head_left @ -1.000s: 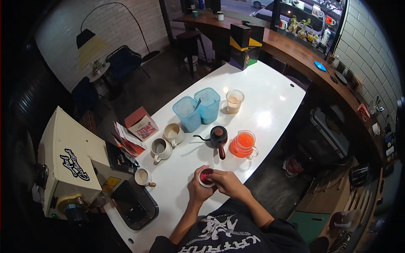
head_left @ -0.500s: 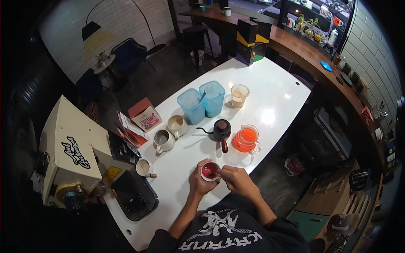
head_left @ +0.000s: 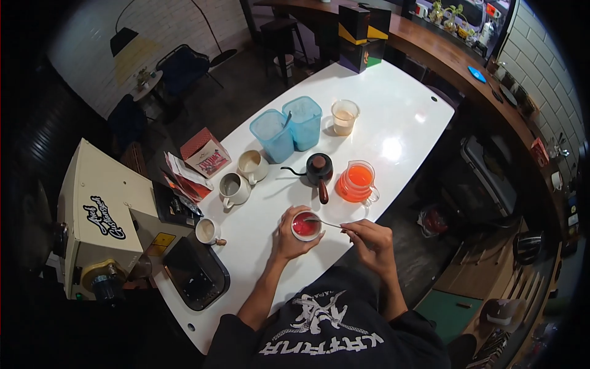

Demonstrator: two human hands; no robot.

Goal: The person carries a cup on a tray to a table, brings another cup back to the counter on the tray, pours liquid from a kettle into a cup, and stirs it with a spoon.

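My left hand (head_left: pixel 291 241) is wrapped round a small white cup (head_left: pixel 306 226) with red contents, near the front of the white table (head_left: pixel 393 117). Between the fingertips of my right hand (head_left: pixel 370 238) is the handle of a metal spoon (head_left: pixel 329 224), whose other end dips into the cup. Beyond the cup stand a dark kettle (head_left: pixel 319 169) with a wooden handle and, to its right, a glass jug (head_left: pixel 356 182) of orange-red liquid. Two pale mugs (head_left: pixel 235 190) (head_left: pixel 252 166) sit to the left.
Two blue translucent containers (head_left: pixel 275 134) and a glass of pale liquid (head_left: pixel 344 117) stand farther back. Black boxes (head_left: pixel 362 38) are at the far end. On the left are a cream machine (head_left: pixel 101 215), a black tray (head_left: pixel 195 280), a small cup (head_left: pixel 207 231) and packets (head_left: pixel 187 178).
My right hand has drawn back to the right from the cup, and the spoon now shows between them. The camera view has shifted, so the table's objects appear higher.
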